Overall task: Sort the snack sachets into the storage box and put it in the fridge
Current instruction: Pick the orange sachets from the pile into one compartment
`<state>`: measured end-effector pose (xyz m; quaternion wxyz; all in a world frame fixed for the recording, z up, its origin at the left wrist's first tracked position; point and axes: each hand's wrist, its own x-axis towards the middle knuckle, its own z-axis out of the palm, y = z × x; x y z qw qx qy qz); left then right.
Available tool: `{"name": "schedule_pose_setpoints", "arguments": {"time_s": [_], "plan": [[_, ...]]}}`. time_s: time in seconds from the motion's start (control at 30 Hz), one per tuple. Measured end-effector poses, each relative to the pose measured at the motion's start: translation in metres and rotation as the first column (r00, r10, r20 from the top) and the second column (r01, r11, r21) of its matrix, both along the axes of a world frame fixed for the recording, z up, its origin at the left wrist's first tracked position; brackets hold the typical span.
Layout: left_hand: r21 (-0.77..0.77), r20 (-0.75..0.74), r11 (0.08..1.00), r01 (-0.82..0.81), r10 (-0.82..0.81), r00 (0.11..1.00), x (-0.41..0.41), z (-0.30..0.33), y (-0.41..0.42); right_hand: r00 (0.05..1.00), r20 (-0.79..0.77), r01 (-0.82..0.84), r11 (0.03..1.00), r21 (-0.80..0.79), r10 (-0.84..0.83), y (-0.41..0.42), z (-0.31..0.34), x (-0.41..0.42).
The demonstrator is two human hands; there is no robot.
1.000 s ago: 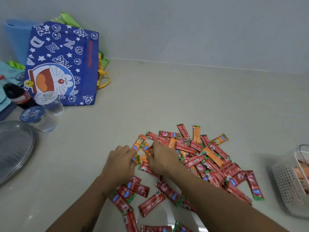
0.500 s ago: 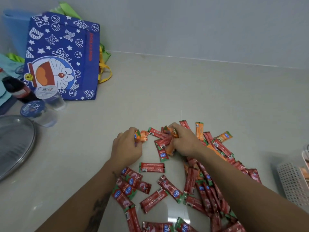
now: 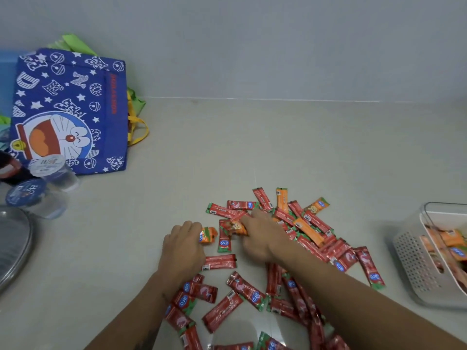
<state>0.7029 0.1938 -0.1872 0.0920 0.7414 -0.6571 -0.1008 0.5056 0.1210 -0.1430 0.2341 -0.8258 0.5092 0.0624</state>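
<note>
My left hand is curled around a small bunch of orange foil sachets, their ends poking out past my knuckles, and my right hand pinches another orange sachet at the near-left fringe of the pile, fingers bent over it. Around both hands the red and orange snack sachets lie scattered flat on the pale grey countertop, reds mostly toward the near edge and under my forearms, a few oranges mixed in toward the far side of the heap. The white perforated plastic storage box sits well apart at the right edge of the surface, already holding some orange sachets. I judge I am picking oranges out of the reds, so I should lift each one clear rather than drag it, since the slick foil will pull neighbours along, and gather a fair handful before carrying it across to the box. Toward the far-left corner stand a blue cartoon-print tote bag and two sealed clear water cups, with a glass pan lid at the left edge.
</note>
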Motion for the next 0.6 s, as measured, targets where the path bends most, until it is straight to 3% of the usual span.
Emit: {"name": "schedule_pose_setpoints", "arguments": {"time_s": [0.1, 0.23, 0.37, 0.47, 0.6], "plan": [[-0.055, -0.115, 0.998, 0.028, -0.034, 0.993, -0.01, 0.024, 0.008, 0.945, 0.298, 0.093, 0.983, 0.158, -0.137, 0.006, 0.022, -0.017], [-0.086, -0.371, 0.996, 0.029, -0.059, 0.927, -0.04, 0.065, 0.01, 0.71, 0.552, 0.215, 0.882, 0.42, -0.436, 0.015, 0.059, -0.064], [-0.12, -0.467, 0.986, 0.113, -0.157, 0.87, -0.089, 0.111, 0.008, 0.642, 0.615, 0.319, 0.889, 0.33, -0.458, 0.022, 0.089, -0.134], [-0.168, -0.523, 0.972, 0.162, -0.227, 0.821, -0.131, 0.138, 0.008, 0.549, 0.65, 0.462, 0.839, 0.289, -0.526, 0.025, 0.107, -0.195], [-0.218, -0.438, 0.941, 0.259, -0.332, 0.835, -0.187, 0.157, 0.008, 0.428, 0.679, 0.633, 0.734, 0.246, -0.597, 0.032, 0.123, -0.276]]}}
